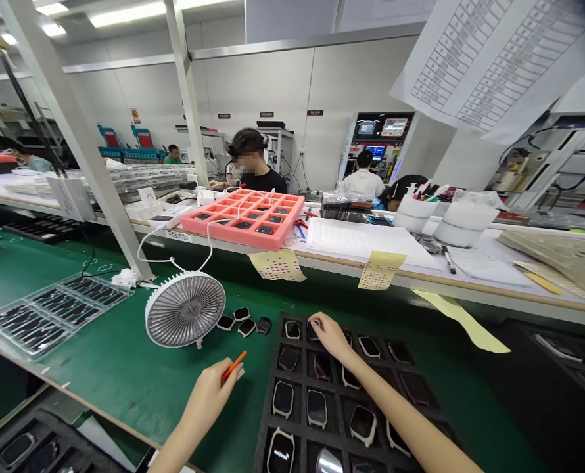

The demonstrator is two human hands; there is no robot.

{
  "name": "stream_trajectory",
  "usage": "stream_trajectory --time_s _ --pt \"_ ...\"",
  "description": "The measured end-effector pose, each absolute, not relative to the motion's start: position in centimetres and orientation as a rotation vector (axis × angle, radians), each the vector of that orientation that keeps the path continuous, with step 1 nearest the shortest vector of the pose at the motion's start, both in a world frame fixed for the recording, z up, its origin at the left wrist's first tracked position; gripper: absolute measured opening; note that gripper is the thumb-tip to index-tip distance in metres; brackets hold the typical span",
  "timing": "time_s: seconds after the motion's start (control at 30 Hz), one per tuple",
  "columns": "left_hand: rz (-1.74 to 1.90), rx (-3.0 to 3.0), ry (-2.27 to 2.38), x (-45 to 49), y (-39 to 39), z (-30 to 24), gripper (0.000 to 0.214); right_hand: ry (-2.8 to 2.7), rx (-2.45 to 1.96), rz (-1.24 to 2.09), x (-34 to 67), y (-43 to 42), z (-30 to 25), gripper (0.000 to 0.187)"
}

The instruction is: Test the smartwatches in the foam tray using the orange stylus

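Observation:
My left hand (pixel 217 382) is closed around a slim orange stick (pixel 235 365), held over the green bench mat. My right hand (pixel 329 332) reaches to the far row of a black foam tray (pixel 298 394). Its fingers are closed on a smartwatch (pixel 313 331) in a compartment there, partly hidden by the fingertips. Other watch cases fill nearby compartments, such as a dark one (pixel 288 359) and a light-framed one (pixel 283 399). One watch (pixel 281 452) at the near left has a lit screen. My right forearm covers part of the tray.
Several loose watches (pixel 246 327) lie beside a white fan (pixel 187 309). Clear plastic trays (pixel 56 309) with dark parts lie at left. On the shelf stand a pink foam tray (pixel 243 217), papers (pixel 361 240) and pen cups (pixel 415 213). A person (pixel 257 164) sits beyond.

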State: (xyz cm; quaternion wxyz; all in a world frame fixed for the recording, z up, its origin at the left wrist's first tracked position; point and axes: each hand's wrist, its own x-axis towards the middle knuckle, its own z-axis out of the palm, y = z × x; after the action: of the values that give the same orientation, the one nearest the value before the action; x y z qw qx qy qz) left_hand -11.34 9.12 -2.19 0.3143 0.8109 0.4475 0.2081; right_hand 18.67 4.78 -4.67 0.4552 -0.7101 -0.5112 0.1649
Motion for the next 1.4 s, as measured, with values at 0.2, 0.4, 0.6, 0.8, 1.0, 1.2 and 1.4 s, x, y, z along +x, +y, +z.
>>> stream_trajectory --time_s 0.2,0.4,0.6,0.8,1.0,1.2,1.4 --pt "0.421 2.225 1.264 -12.3 9.5 -3.0 0.035 -1.392 -1.950 0.198 20.0 2.3 -4.3 0.014" --pt "0.312 2.326 1.325 -11.3 10.0 -3.4 0.031 -1.375 -2.245 0.049 21.8 -0.1 -4.6 0.009" --pt "0.254 2.390 1.409 -10.7 10.6 -3.5 0.027 -1.383 -2.078 0.305 22.7 0.3 -5.2 0.008" --pt "0.372 2.294 1.296 -9.3 8.7 -2.2 0.025 -1.249 -1.773 0.496 22.4 -0.4 -4.4 0.018" --pt "0.471 2.034 0.813 -5.8 4.7 1.2 0.035 -0.779 -1.101 1.005 16.9 -1.3 -0.1 0.028" --pt "0.462 1.884 0.594 -3.0 3.2 2.9 0.038 -0.615 -0.848 1.223 11.9 -2.4 1.9 0.020" --pt "0.461 1.739 0.556 -2.6 3.1 2.1 0.039 -0.574 -0.806 1.274 11.1 -2.8 1.8 0.020"
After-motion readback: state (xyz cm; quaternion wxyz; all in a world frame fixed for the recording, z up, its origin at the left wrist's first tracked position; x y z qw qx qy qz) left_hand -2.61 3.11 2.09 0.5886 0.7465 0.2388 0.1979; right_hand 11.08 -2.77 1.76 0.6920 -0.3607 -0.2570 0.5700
